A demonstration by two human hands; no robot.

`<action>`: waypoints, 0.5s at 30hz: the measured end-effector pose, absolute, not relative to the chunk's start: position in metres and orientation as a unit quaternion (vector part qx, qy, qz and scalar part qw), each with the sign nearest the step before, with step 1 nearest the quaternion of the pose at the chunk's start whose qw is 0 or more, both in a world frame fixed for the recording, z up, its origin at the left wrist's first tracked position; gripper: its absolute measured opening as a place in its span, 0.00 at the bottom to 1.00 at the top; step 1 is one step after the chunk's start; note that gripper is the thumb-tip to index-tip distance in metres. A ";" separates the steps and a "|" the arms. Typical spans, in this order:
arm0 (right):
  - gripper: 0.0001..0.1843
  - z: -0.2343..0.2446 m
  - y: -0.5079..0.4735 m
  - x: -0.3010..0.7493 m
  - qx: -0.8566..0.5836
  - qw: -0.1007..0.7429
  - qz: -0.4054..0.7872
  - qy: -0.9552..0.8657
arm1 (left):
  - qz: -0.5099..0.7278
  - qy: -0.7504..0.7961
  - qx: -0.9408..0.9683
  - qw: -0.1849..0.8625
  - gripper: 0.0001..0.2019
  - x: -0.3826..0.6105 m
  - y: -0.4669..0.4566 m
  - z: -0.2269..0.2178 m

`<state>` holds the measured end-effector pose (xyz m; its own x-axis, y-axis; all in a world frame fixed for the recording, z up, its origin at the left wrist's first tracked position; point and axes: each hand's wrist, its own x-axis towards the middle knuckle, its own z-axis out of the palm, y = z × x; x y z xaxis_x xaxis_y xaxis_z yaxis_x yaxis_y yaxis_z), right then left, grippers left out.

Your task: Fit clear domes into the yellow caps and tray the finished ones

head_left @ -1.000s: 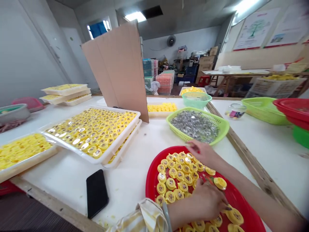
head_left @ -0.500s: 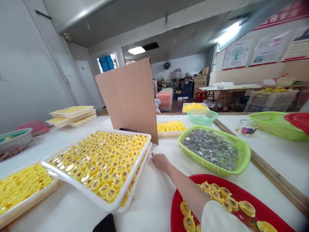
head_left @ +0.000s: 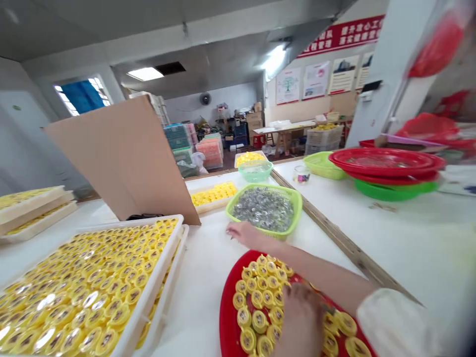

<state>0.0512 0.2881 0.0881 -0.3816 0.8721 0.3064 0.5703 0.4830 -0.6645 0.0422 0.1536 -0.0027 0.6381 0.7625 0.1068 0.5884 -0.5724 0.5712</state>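
Left hand (head_left: 301, 312) curled over yellow caps (head_left: 258, 305) on the red tray (head_left: 225, 317)
Its fingers blur, grip unclear; right hand (head_left: 247, 235) lies released on the table (head_left: 208, 263), near the green basket (head_left: 297, 210)

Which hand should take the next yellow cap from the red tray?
Probably the left hand: it is over round yellow caps on the red plastic tray; the right hand is beyond, over the white table.

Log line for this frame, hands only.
left hand: over yellow caps on red tray | right hand: above white table, near green basket
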 end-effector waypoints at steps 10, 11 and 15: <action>0.26 0.028 0.112 0.265 -0.619 0.565 0.270 -0.475 | 0.090 0.422 0.890 0.148 0.17 0.061 0.201 0.024; 0.27 0.016 0.098 0.264 -0.622 0.576 0.288 -0.446 | 0.085 0.417 0.894 0.143 0.17 0.070 0.203 0.021; 0.29 -0.013 0.069 0.253 -0.595 0.620 0.387 -0.333 | 0.085 0.415 0.896 0.132 0.12 0.090 0.198 0.010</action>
